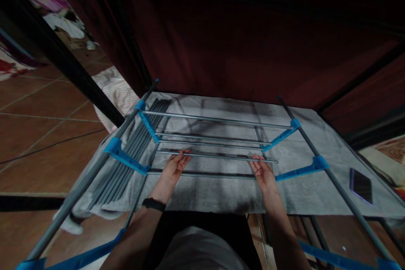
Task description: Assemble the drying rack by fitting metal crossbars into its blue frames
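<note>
A thin grey metal tube lies crosswise between my hands, loose within a rack frame. My left hand pinches it near its left end, and my right hand grips it close to the right end. Around them stands the frame: a left side pole and a right side pole, each with blue plastic brackets. Several tubes, such as the far crossbar, span the left bracket and the right bracket sides. One crossbar runs just below the held tube.
On the grey cloth at left lies a row of several loose tubes. A phone rests at the right. A dark red panel rises behind, and a black post slants across the left. A cable crosses the tiled floor.
</note>
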Tool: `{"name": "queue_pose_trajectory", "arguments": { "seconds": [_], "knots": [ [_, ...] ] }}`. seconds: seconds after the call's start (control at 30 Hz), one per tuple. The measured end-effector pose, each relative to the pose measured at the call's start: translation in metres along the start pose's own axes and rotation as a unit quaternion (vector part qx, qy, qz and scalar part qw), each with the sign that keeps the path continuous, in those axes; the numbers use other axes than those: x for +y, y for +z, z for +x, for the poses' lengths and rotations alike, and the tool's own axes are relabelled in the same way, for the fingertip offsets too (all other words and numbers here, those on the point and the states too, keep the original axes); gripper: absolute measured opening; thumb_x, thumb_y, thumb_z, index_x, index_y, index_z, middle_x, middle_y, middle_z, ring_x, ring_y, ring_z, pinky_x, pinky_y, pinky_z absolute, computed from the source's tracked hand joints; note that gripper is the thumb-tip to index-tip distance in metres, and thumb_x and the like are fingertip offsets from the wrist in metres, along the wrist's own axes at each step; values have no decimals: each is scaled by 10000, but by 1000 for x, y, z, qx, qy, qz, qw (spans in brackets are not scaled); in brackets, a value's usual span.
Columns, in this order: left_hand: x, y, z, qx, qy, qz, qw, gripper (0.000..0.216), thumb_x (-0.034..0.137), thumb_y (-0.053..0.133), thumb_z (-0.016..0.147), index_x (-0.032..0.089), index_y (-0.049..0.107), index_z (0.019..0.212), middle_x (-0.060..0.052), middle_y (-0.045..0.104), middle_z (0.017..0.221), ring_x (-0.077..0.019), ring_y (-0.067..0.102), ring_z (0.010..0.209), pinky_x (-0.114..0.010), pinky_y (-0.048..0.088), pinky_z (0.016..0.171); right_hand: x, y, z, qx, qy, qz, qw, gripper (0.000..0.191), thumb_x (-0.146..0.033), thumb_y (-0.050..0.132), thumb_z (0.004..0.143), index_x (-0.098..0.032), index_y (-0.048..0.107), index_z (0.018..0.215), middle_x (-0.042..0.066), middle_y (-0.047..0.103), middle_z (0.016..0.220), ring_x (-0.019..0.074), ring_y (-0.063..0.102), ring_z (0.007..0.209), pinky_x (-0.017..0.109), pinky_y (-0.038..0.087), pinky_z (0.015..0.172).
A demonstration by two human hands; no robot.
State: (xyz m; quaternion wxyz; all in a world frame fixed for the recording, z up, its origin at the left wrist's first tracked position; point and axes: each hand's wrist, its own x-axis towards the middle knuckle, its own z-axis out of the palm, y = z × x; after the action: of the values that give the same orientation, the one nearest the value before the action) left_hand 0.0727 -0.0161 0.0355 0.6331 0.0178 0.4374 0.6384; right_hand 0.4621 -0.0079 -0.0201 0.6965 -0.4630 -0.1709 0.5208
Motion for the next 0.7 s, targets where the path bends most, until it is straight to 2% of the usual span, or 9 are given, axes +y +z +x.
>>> {"name": "queue_pose_trajectory", "arguments": {
  "seconds": [0.13,0.27,0.47,0.7],
  "knots": [
    [-4,2,-3,0,0,-7,1000,181,-3,637,889,124,711,783,-133,797,913,-206,776,845,-382,633,898,2,-5,3,6,6,4,1000,163,-213,838,745,-264,740,865,58,801,1008,233,771,1024,492,590,1103],
    [-8,4,-7,-14,-1,-9,1000,167,6,634,894,127,699,798,-135,804,928,-200,780,838,-357,639,859,2,-7,4,11,24,21,999,189,-246,874,722,-253,750,865,18,800,970,194,765,1031,439,560,1144],
    [-10,2,-9,-33,5,-13,999,127,36,715,868,154,684,833,-108,813,1009,-186,779,869,-345,634,880,1,-4,5,18,38,3,999,195,-267,871,723,-254,745,871,53,808,1042,249,722,1221,516,500,1197],
    [-18,5,-11,-48,6,-4,999,78,69,720,888,144,722,864,-114,812,1035,-189,778,896,-354,618,928,4,-7,6,-14,20,4,1000,179,-240,854,742,-258,734,873,56,805,1038,242,761,1119,504,537,1167]
  ]
}}
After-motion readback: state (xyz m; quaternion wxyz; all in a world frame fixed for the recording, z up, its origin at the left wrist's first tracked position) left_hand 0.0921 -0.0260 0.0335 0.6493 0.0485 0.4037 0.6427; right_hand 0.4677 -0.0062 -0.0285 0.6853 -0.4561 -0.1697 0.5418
